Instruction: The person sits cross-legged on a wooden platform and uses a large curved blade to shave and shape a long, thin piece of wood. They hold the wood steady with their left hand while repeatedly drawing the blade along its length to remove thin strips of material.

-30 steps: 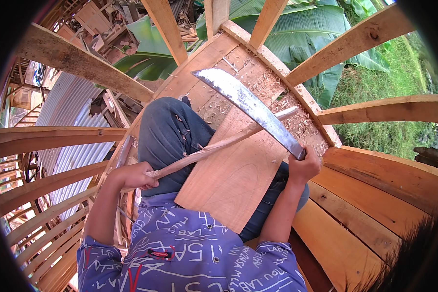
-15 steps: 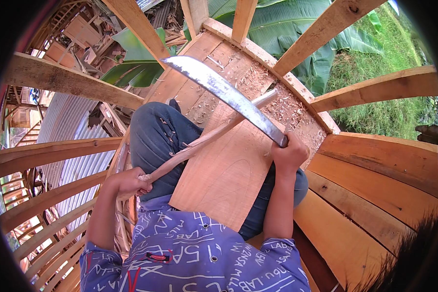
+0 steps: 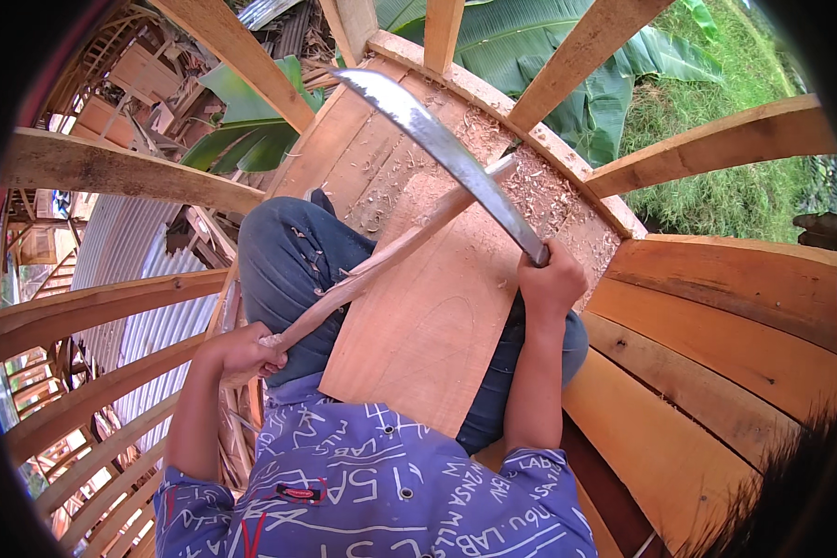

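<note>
My left hand (image 3: 248,353) is closed around the near end of a long, pale wooden stick (image 3: 358,282). The stick slants away to the upper right above a wide wooden board (image 3: 428,325), which lies between my legs. In my right hand (image 3: 552,279) is a machete (image 3: 428,139) with a long, curved blade, its handle hidden in my fist. The blade points to the upper left and crosses the stick near its far end. From this view I cannot tell whether blade and stick touch.
Curled wood shavings (image 3: 558,200) cover the plank floor (image 3: 344,158) ahead. Upright wooden posts (image 3: 586,60) and slats ring the floor edge, with banana leaves (image 3: 521,46) beyond. Wide planks (image 3: 725,298) stand at my right. Corrugated metal sheets (image 3: 112,246) are outside on the left.
The machete's tip has swung up and slightly right, so the blade stands steeper. My hands keep their grips, and the whole view has shifted slightly.
</note>
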A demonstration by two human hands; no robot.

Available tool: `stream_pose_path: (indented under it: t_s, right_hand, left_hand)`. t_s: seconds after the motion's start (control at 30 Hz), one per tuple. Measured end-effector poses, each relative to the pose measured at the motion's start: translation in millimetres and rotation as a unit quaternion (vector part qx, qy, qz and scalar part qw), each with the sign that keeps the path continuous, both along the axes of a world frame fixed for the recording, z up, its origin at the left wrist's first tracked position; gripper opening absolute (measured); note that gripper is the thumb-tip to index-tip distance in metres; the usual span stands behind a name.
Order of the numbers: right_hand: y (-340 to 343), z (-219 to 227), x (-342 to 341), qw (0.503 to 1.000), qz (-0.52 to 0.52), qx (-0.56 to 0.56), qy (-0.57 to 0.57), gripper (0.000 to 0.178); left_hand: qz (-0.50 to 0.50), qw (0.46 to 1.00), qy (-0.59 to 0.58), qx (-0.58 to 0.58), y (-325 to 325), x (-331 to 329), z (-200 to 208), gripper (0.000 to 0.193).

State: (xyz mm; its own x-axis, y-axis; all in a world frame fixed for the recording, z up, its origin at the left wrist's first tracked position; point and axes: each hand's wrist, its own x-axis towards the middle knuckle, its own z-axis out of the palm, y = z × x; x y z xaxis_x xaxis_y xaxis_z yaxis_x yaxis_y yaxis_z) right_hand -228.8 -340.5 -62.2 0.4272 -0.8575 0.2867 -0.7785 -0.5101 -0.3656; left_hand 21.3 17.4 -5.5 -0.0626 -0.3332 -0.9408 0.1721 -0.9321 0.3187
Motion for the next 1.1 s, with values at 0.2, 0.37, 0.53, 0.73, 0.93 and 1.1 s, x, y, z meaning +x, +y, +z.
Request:
stream_pose_path:
  t_s: [0.2,0.37,0.53,0.73,0.93,1.1]
  right_hand:
    - [-1.5,0.0,-2.6,1.000,0.017,-0.005,0.002,0.007]
    - [-4.5,-4.6,-7.8,0.999,-0.015,-0.045,-0.009,0.008]
    - [-2.4,0.4,-6.2,0.998,0.001,-0.060,-0.004,0.015]
    - [-2.1,3.5,-10.8,0.998,0.007,-0.064,0.006,0.010]
    - [6.3,-1.9,-0.7,0.999,0.031,-0.021,-0.008,0.006]
    - [15.2,4.9,14.8,0.994,0.090,-0.038,-0.049,0.008]
  left_hand:
    - [0.003,0.996,-0.090,0.024,-7.3,-10.9,14.8,0.022]
    - [-0.010,0.999,-0.034,0.004,-4.9,-2.2,5.7,0.023]
    - [0.011,1.000,-0.003,-0.012,5.1,-1.7,-2.6,0.024]
    - [-0.025,0.999,0.007,-0.025,-2.8,0.8,2.9,0.024]
    - [-0.012,0.999,0.034,-0.008,0.6,3.2,-4.2,0.025]
    - [-0.012,0.999,0.036,-0.006,0.5,4.3,-4.4,0.027]
